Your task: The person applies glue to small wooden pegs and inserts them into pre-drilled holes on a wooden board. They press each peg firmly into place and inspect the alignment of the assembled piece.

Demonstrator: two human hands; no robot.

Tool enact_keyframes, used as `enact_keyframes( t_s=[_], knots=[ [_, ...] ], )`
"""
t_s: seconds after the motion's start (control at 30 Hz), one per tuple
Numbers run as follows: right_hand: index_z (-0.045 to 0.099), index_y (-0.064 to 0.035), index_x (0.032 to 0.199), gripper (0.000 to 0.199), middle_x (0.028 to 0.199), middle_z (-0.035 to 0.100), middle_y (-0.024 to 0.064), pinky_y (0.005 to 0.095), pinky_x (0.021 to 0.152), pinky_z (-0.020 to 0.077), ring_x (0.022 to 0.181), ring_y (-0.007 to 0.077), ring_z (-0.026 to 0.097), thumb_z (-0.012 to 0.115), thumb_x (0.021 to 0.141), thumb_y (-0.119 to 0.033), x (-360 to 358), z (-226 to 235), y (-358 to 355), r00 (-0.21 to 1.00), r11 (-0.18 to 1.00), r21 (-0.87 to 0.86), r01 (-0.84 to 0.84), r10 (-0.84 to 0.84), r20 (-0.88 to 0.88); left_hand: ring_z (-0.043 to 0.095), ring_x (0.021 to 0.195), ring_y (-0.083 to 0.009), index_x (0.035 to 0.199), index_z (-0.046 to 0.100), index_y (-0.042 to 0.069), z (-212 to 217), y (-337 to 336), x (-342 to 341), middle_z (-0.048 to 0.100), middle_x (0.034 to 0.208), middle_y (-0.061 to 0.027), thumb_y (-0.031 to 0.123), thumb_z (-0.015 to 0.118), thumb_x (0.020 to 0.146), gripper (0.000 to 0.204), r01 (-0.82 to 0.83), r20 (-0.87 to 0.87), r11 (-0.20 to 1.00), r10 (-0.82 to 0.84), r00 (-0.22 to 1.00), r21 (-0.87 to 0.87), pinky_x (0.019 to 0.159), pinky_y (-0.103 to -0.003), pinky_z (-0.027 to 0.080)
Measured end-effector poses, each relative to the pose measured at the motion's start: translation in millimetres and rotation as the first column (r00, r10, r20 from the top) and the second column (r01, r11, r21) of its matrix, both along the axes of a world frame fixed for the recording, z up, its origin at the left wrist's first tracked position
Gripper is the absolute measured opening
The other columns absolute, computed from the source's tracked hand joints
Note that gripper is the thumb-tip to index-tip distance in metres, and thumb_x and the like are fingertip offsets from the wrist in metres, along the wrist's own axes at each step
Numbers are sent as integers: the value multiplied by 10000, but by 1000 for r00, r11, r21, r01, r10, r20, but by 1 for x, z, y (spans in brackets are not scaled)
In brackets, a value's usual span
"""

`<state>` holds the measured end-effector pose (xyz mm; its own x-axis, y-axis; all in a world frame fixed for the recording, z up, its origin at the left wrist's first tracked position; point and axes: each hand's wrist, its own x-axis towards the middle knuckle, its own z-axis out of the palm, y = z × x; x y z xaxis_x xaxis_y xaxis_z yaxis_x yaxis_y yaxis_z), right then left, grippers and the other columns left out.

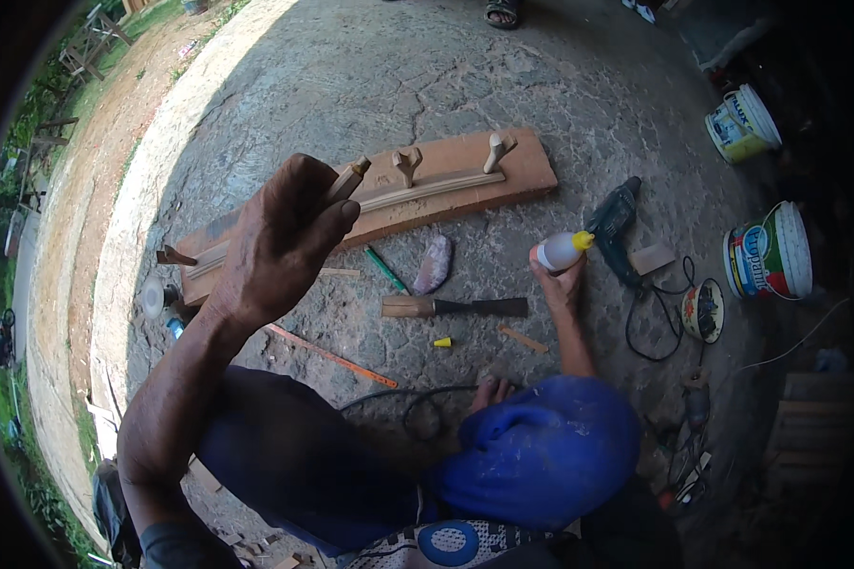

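My left hand is raised, its fingers closed around a small wooden peg that has a darker tip. My right hand grips a pale squeeze bottle with a yellow nozzle. Beyond my left hand lies a thick wooden board. On it rests a grooved wooden rail carrying upright wooden pegs, part of it hidden behind my hand. A chisel with a wooden handle lies on the ground between my hands, near a small yellow cap.
A green pen, a whitish-pink lump and an orange strip lie around the chisel. To the right are a corded drill, a bowl and two buckets. Another person's sandalled foot shows at the top.
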<state>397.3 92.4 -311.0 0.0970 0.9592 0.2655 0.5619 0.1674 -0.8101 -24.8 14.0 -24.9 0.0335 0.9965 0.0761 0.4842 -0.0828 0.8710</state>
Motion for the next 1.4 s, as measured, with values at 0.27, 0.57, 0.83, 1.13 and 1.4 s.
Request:
enact_keyframes(
  t_s=[0.27, 0.57, 0.83, 1.13, 1.4],
  knots=[
    [577, -16, 1267, 367, 1175, 637, 150, 404, 868, 506, 1107, 253, 627, 666, 925, -117, -2, 13, -87, 935, 930, -275, 242, -299, -191, 570, 780, -65, 1075, 604, 30, 11, -4, 7, 629, 866, -16, 257, 690, 987, 258, 14, 4, 1000, -14, 1000, -3, 655, -238, 460],
    [684, -52, 1026, 203, 1062, 647, 85, 463, 886, 485, 1010, 339, 615, 737, 890, -193, -7, 32, -145, 770, 954, -257, -152, 278, 575, 570, 787, -75, 1067, 600, 30, 4, -2, 8, 629, 865, -28, 291, 702, 977, 294, 81, 181, 989, -57, 982, -125, 664, -238, 472],
    [626, -37, 1004, 93, 971, 662, 116, 365, 736, 528, 847, 245, 680, 658, 941, -98, -52, 73, -106, 979, 892, -405, -202, 181, -90, 569, 747, -71, 1016, 587, 43, -8, 5, 18, 620, 855, 2, 251, 727, 958, 257, 176, 261, 962, -119, 958, -208, 640, -258, 490],
    [698, -61, 1110, 276, 992, 696, 111, 374, 720, 562, 852, 278, 696, 713, 850, 31, -138, 278, -31, 864, 742, 457, -491, 346, 365, 626, 757, -89, 1000, 593, 27, 7, 7, 30, 637, 826, -24, 215, 753, 938, 254, 182, 440, 965, -82, 894, -191, 650, -260, 538],
    [727, -67, 1106, 350, 985, 702, 92, 387, 724, 573, 846, 290, 699, 717, 788, 78, -153, 295, -33, 803, 664, 477, -576, 354, 479, 581, 710, -70, 973, 592, 30, 1, 6, 29, 608, 795, -2, 157, 750, 938, 205, 172, 334, 976, -119, 935, -135, 615, -255, 502]
  ],
)
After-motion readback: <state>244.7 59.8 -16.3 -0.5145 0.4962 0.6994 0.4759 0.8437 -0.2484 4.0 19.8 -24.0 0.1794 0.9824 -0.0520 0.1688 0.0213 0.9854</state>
